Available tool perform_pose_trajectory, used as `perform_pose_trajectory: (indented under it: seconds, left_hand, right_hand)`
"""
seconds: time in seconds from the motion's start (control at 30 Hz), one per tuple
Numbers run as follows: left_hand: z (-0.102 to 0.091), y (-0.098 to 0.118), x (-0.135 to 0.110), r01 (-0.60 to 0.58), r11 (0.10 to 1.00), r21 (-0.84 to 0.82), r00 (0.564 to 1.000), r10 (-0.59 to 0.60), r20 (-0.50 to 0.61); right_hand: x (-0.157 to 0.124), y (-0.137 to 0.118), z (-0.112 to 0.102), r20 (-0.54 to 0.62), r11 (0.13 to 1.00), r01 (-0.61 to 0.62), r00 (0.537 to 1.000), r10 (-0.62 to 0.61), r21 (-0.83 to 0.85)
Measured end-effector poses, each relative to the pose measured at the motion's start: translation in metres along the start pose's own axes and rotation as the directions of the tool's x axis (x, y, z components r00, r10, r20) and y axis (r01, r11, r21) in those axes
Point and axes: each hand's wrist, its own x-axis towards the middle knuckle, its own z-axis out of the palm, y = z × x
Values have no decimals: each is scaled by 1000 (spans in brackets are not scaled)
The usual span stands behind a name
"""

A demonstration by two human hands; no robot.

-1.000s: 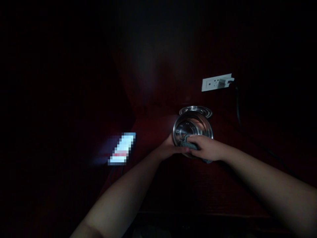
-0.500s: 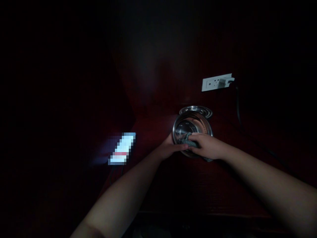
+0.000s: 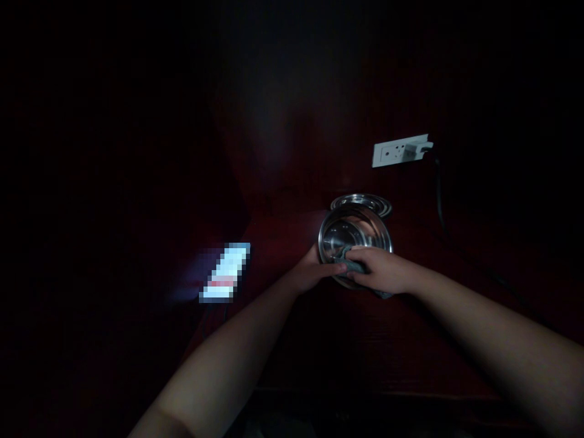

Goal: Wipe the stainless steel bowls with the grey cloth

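Note:
A shiny metal bowl [image 3: 336,234] is tilted with its opening toward me above the dark red table. My left hand [image 3: 311,272] grips its left and near side, the thumb lying over the rim and the other fingers hidden behind the wall. My right hand [image 3: 381,267] is closed on a grey-green cloth [image 3: 356,266], pressing it at the near inner side of the bowl. Part of the cloth hangs out below the right hand. Just behind the bowl lies a round metal lid or plate [image 3: 360,199], partly covered by it.
A lit phone-like screen [image 3: 225,274], blurred out, stands at the table's left edge with cables below it. On the back wall a white socket panel [image 3: 387,154] holds a plug [image 3: 418,148], whose dark cord [image 3: 439,194] runs down to the right. The surroundings are very dark.
The right hand and cloth have shifted very slightly within the bowl. The bowl and my left hand hold almost the same position.

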Motion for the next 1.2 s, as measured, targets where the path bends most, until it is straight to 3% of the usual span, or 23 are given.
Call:
perform_pose_trajectory:
  seconds: [1.0, 1.2]
  left_hand:
    - [-2, -2, 1, -4, 1000, -7, 1000, 4, -21]
    - [-2, -2, 1, -10, 1000, 6, 1000, 10, 1]
  right_hand:
    - [0, 2, 1, 19, 1000, 4, 1000, -3, -16]
    - [0, 0, 0, -26, 998, -33, 999, 32, -60]
